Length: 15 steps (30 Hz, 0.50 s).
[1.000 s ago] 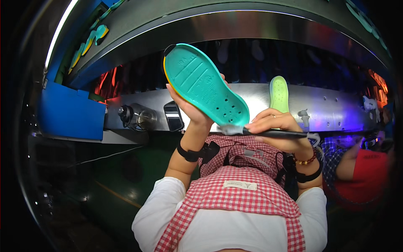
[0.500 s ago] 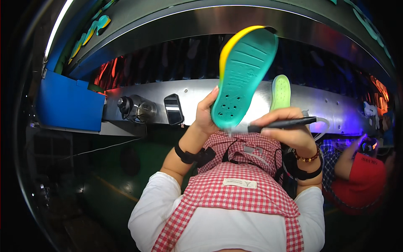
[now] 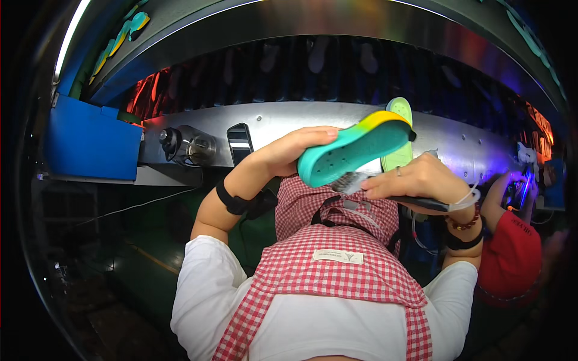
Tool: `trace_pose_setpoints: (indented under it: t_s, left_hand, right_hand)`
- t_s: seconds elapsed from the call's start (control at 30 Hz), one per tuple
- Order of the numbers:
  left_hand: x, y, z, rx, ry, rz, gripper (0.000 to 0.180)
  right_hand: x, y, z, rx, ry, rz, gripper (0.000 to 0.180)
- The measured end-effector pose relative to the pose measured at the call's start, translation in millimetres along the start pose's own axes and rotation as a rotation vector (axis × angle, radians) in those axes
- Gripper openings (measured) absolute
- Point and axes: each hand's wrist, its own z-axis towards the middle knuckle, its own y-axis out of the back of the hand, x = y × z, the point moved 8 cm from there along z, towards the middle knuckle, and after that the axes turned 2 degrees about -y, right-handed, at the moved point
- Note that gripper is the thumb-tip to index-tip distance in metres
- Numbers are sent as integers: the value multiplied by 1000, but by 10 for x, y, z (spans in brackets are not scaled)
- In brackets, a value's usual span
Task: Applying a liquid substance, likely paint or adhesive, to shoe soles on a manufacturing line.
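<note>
The left hand (image 3: 289,153) grips a teal foam shoe sole with a yellow rim (image 3: 355,147), pitted with small holes, held nearly level in front of the chest. The right hand (image 3: 415,180) is closed around a dark-handled brush (image 3: 385,192), its bristles touching the sole's near underside. Beyond stands a curved steel machine panel (image 3: 289,123); a pale green sole (image 3: 398,132) is half hidden behind the teal one.

Materials and finishes as we observed them

We noted a matt, foam-like teal sole (image 3: 352,153), a bristled brush (image 3: 352,180), a woven checked cloth apron (image 3: 337,271), and a brushed, reflective metal panel (image 3: 283,123).
</note>
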Motion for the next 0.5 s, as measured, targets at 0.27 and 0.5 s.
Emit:
trace_pose_setpoints:
  t_s: [0.27, 0.5]
  left_hand:
    - [-81, 264, -132, 0, -82, -120, 54]
    - [-408, 279, -308, 77, -245, -208, 49]
  right_hand:
    - [-155, 98, -112, -249, 94, 224, 24]
    - [-320, 166, -92, -559, 148, 254, 24]
